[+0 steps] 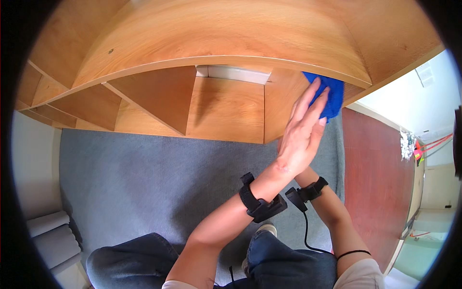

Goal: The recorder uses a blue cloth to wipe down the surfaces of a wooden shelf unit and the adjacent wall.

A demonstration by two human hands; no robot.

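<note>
My left hand (302,132) reaches up to the right end of a wooden shelf unit (231,39). Its fingers hold a blue cloth (334,95) against the unit, just under the front edge of the upper board. The left forearm crosses in front of my right wrist (306,176). Most of my right hand is hidden behind the left one, so what it touches does not show. Below the upper board, upright dividers (155,94) part the lower compartments. Black straps with small devices (265,207) sit around both forearms, and a cable runs from the right one.
Grey carpet (137,180) covers the floor before me, with red-brown flooring (377,180) to the right. Grey rolled or folded material (56,242) lies by the left wall. Orange cords (433,142) hang at far right. My knees are bent below.
</note>
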